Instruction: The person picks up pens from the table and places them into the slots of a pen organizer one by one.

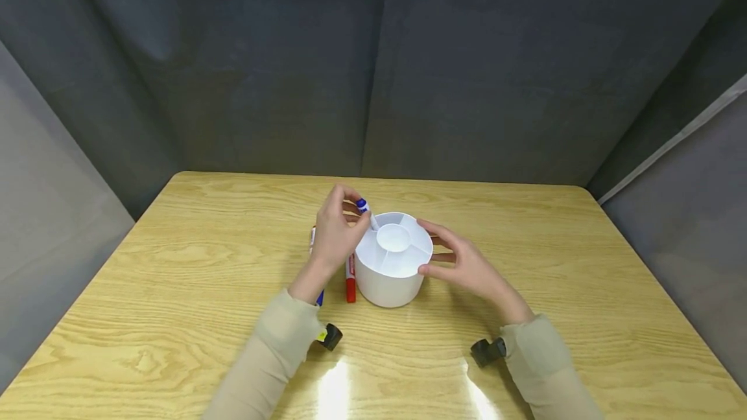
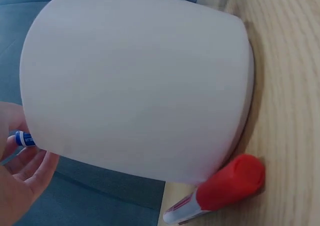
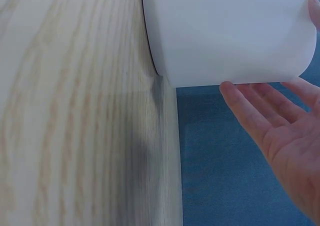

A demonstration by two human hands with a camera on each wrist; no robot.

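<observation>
My left hand (image 1: 334, 233) grips a blue marker (image 1: 365, 209) at the white cup (image 1: 392, 271) mid-desk (image 1: 175, 290); my right hand (image 1: 467, 264), fingers relaxed, seems to touch it. Grey curtains (image 1: 373, 63) behind.

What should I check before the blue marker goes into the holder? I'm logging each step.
1. Left hand grips the blue marker: ok.
2. Marker tip over a side slot of the holder: ok, at its left rim.
3. Right hand steadies the holder with straight fingers: ok.
4. Holder upright on the table: ok.
5. Slot free of other pens: ok, the slots look bare.
6. Red marker lies clear of the holder: cannot tell, it lies close beside it.
</observation>
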